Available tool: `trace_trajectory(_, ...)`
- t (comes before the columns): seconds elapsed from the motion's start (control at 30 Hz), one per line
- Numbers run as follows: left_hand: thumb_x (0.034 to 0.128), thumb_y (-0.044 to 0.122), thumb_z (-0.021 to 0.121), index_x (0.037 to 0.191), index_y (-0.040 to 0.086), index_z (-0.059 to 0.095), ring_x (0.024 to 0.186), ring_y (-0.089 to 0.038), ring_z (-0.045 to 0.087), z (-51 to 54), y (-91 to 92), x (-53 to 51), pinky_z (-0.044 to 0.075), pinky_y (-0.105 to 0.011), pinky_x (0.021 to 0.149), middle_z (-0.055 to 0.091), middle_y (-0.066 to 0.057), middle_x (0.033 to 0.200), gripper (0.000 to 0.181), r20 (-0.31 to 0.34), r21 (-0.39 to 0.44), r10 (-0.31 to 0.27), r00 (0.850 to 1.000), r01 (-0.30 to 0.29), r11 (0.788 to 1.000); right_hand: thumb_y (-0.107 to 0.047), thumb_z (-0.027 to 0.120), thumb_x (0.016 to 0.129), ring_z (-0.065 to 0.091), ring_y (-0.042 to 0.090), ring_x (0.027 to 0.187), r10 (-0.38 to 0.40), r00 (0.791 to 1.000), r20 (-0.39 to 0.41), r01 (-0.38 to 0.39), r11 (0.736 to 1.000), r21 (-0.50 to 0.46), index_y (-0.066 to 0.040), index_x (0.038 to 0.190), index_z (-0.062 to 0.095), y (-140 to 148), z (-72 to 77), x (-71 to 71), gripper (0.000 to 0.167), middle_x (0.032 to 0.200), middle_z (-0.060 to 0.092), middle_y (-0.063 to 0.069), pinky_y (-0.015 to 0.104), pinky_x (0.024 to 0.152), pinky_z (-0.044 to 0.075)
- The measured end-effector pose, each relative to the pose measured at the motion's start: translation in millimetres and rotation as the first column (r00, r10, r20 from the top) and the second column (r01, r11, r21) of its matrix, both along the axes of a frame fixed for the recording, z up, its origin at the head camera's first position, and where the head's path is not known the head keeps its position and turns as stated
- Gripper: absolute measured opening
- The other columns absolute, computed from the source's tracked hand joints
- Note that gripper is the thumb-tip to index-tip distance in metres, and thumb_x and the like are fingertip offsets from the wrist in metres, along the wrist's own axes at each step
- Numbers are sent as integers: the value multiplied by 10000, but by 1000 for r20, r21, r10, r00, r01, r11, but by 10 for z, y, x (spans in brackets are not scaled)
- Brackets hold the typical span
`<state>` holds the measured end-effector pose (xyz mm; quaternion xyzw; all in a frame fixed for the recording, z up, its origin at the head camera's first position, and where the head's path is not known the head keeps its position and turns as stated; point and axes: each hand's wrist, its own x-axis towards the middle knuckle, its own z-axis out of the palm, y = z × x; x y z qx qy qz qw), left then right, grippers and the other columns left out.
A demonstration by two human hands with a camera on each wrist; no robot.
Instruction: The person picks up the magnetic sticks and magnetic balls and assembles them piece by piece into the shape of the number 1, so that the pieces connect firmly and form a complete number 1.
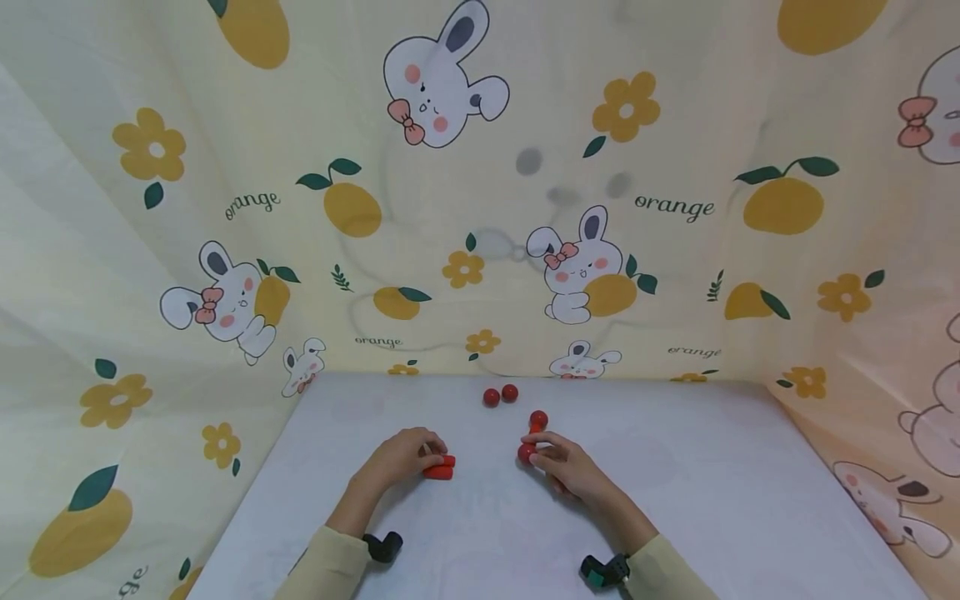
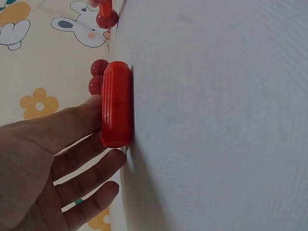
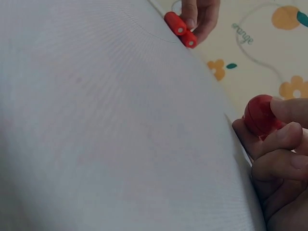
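My right hand (image 1: 573,467) pinches a red ball (image 1: 527,454) between thumb and fingers. From that ball a short red rod (image 1: 535,430) runs to a second red ball (image 1: 538,418), the three in one line. To the left, two grooved red rods (image 3: 175,23) lie side by side on the table, a pale dot on each end that shows. My left hand (image 1: 408,454) holds the farther rod (image 1: 449,460) with thumb and fingertips. In the left wrist view the nearer rod (image 2: 117,103) hides part of the grip.
Two loose red balls (image 1: 500,395) sit close together near the back edge of the white table (image 1: 480,533). A cream cloth (image 1: 465,183) printed with rabbits and oranges hangs behind and along the sides. Both wrists wear black devices (image 1: 606,572).
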<state>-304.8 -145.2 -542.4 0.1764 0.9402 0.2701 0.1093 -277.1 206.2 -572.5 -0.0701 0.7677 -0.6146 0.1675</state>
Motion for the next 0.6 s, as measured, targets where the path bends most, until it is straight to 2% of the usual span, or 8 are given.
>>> trace_trajectory(0.3,1003,233,781,1096,212,798,880,-123,604,30,37,37,556,-361,830,683,92,974,97,-47,-32,-1,999,-1,999,-262,682,1073,470,184,529,7,1000,-16,-7,1000,-3,-191,1477,610,0,-6,5,416,1199,700,146,236,484,371)
trace_trajectory(0.6,999,262,784,1086,224,773,892,-130,597,-8,87,14,562,-368,833,665,79,998,96,-49,-49,20,999,-23,999,-279,685,1071,467,177,531,15,1000,-9,-15,1000,4,-196,1472,611,11,-8,1,415,1190,705,134,235,483,370)
